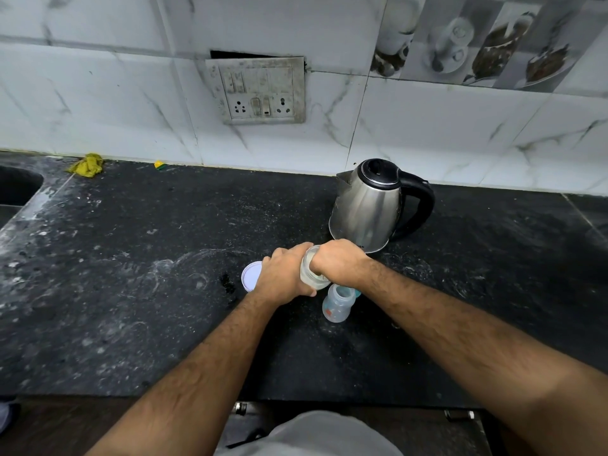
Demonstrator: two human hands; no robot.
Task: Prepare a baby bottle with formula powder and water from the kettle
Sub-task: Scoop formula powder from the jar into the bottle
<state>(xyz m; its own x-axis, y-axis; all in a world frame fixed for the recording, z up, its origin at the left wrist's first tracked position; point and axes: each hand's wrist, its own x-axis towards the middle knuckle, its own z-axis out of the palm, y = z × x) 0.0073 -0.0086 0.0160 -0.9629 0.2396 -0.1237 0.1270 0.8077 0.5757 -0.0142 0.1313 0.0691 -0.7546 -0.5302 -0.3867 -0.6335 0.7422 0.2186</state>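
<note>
Fingers of the left hand are wrapped round a clear glass formula jar, tilted, while the right hand is curled at its mouth above the open translucent baby bottle, where powder could be spilled onto the black counter.

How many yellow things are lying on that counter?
2: a crumpled yellow cloth at the back left by the wall, and a small yellow-green scrap just right of it. Others may be hidden.
</note>
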